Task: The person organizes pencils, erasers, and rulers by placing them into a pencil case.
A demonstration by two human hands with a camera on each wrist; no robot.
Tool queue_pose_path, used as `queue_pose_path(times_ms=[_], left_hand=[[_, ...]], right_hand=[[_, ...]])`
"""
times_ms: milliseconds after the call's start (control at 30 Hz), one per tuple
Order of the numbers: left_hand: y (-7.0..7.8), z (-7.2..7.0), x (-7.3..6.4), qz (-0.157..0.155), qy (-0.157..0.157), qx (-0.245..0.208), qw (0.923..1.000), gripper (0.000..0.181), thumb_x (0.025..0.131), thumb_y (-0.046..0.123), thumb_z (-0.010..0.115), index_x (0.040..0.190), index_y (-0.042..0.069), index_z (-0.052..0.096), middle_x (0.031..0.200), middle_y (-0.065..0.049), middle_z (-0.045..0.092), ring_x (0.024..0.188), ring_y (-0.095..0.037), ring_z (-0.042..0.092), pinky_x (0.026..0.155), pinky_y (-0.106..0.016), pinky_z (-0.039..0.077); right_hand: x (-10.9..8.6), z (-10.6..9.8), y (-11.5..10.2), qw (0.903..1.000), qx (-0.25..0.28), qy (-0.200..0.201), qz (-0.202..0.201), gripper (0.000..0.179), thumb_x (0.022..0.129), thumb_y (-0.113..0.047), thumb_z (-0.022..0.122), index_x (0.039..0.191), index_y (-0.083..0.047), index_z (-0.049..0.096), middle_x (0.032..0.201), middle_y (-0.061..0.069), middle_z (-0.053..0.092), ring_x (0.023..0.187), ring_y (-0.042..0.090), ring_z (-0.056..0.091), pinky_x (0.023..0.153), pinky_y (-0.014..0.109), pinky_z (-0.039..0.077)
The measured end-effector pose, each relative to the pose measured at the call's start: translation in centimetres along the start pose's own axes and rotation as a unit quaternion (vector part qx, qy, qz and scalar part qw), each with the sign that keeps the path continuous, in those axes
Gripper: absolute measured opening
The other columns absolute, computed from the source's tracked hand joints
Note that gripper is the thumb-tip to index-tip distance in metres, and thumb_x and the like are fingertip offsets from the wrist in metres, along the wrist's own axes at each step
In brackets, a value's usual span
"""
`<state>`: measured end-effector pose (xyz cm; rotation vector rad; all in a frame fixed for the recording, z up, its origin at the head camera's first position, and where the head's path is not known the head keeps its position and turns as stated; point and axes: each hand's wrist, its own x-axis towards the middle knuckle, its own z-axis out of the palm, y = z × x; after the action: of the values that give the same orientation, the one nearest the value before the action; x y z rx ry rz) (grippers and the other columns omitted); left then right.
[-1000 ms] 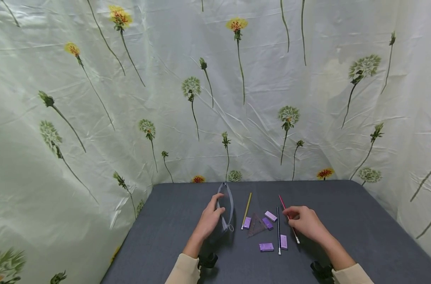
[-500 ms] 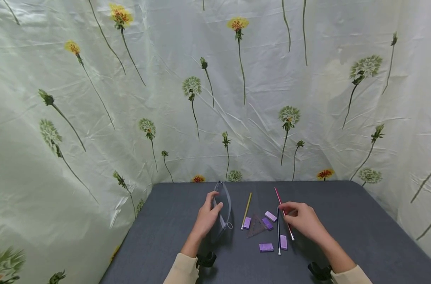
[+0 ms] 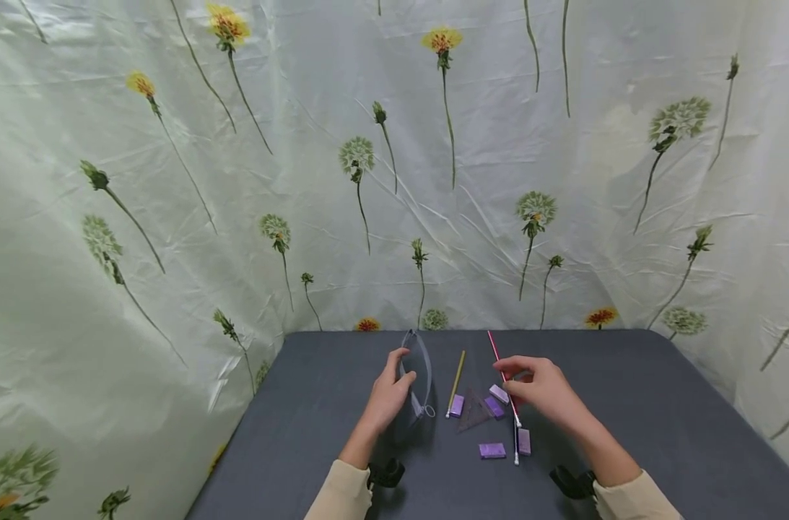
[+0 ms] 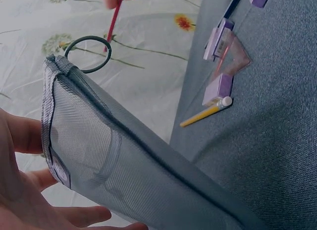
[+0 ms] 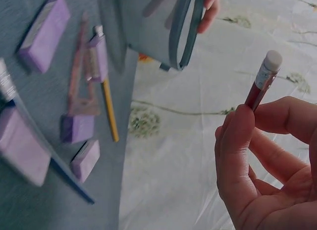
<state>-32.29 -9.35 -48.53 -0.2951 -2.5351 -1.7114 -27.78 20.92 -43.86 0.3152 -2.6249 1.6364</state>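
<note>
My left hand [image 3: 389,390] holds a grey, see-through mesh zip pouch [image 4: 119,156] by its side. The pouch stands up with its zipped mouth apart, and a ring hangs at one end. To the right, my right hand [image 3: 542,386] pinches a red pencil [image 3: 494,347] between thumb and fingertips, above the table. Its white eraser end [image 5: 272,61] points toward me. Below that hand lies a dark blue pencil [image 3: 516,449], partly hidden by the red one. A yellow pencil [image 3: 456,377] lies nearer the pouch.
Several purple erasers [image 3: 492,451] lie scattered between the hands. Among them is a clear, reddish triangular set square [image 3: 473,417]. The dark grey table [image 3: 290,419] ends at a flower-printed curtain [image 3: 316,180] behind.
My right hand has lifted the red pencil and carried it left and away from me, over the dark blue pencil. The left hand shifts only slightly with the pouch.
</note>
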Motion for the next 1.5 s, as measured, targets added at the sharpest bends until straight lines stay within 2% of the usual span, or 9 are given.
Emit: queue_pose_path(times_ms=[233,500,633,733,767,867,1000,1133,1500], left_hand=[[0.4,0.2,-0.2,-0.009,0.002,-0.015,0.9998,0.043,0.102,0.027,0.053,0.144,0.028,0.046,0.158,-0.016,0.035,0.142,-0.039,0.035,0.104,-0.062,0.037],[0.5,0.5,-0.2,-0.016,-0.004,-0.033,0.9993,0.043,0.101,0.028,0.053,0.143,0.028,0.045,0.159,-0.019,0.033,0.139,-0.040,0.039,0.098,-0.058,0.041],[0.3,0.7,-0.3,-0.032,-0.014,-0.058,0.9977,0.045,0.100,0.028,0.055,0.144,0.030,0.044,0.160,-0.016,0.031,0.113,-0.040,0.056,0.079,-0.056,0.050],[0.2,0.8,-0.3,-0.045,-0.021,-0.075,0.9960,0.046,0.099,0.028,0.056,0.143,0.031,0.045,0.161,-0.015,0.030,0.093,-0.032,0.057,0.068,-0.053,0.052],[0.2,0.9,-0.3,-0.046,-0.022,-0.078,0.9956,0.046,0.099,0.028,0.056,0.143,0.030,0.045,0.161,-0.015,0.030,0.092,-0.031,0.057,0.068,-0.053,0.052],[0.2,1.0,-0.2,-0.048,-0.020,-0.088,0.9948,0.045,0.099,0.031,0.057,0.142,0.030,0.046,0.160,-0.015,0.031,0.096,-0.032,0.058,0.070,-0.054,0.053],[0.3,1.0,-0.3,-0.037,-0.013,-0.095,0.9947,0.047,0.099,0.040,0.060,0.142,0.028,0.045,0.159,-0.020,0.031,0.108,-0.040,0.059,0.072,-0.057,0.054],[0.4,0.8,-0.3,-0.031,-0.010,-0.099,0.9945,0.053,0.097,0.044,0.064,0.143,0.025,0.044,0.157,-0.024,0.031,0.118,-0.046,0.056,0.072,-0.059,0.054],[0.3,0.8,-0.2,-0.045,-0.021,-0.114,0.9923,0.052,0.098,0.038,0.064,0.144,0.025,0.044,0.158,-0.021,0.032,0.113,-0.043,0.057,0.078,-0.064,0.052]], right_hand=[[0.9,0.9,-1.3,0.9997,0.017,-0.009,-0.015,0.033,0.090,-0.005,0.068,0.123,-0.012,0.070,0.105,0.011,0.066,0.079,0.029,0.069,0.066,0.037,0.058],[2.0,2.4,-3.1,0.9976,0.058,-0.023,-0.030,0.035,0.092,-0.005,0.067,0.126,-0.010,0.069,0.107,0.013,0.065,0.083,0.031,0.070,0.067,0.039,0.059],[2.4,3.0,-3.8,0.9966,0.067,-0.036,-0.031,0.035,0.093,-0.007,0.068,0.128,-0.009,0.068,0.111,0.017,0.065,0.084,0.032,0.070,0.068,0.040,0.059],[3.0,3.4,-4.2,0.9954,0.080,-0.044,-0.031,0.036,0.094,-0.007,0.067,0.129,-0.008,0.067,0.114,0.020,0.064,0.087,0.029,0.070,0.072,0.043,0.059],[3.2,3.6,-4.4,0.9948,0.087,-0.044,-0.030,0.035,0.093,-0.007,0.067,0.129,-0.008,0.068,0.114,0.020,0.064,0.088,0.029,0.069,0.073,0.043,0.059],[3.9,4.1,-4.6,0.9935,0.099,-0.047,-0.030,0.035,0.093,-0.006,0.067,0.128,-0.008,0.068,0.113,0.018,0.064,0.093,0.032,0.068,0.075,0.044,0.059],[4.8,5.0,-4.8,0.9924,0.106,-0.053,-0.033,0.035,0.093,-0.004,0.067,0.127,-0.007,0.068,0.112,0.018,0.063,0.095,0.039,0.066,0.074,0.041,0.059],[5.4,5.7,-4.8,0.9924,0.100,-0.061,-0.037,0.035,0.093,-0.003,0.067,0.127,-0.005,0.068,0.111,0.022,0.063,0.089,0.036,0.068,0.074,0.041,0.059],[6.5,7.7,-4.5,0.9920,0.085,-0.091,-0.020,0.035,0.092,-0.004,0.068,0.127,-0.006,0.069,0.109,0.018,0.065,0.084,0.030,0.071,0.076,0.046,0.059]])
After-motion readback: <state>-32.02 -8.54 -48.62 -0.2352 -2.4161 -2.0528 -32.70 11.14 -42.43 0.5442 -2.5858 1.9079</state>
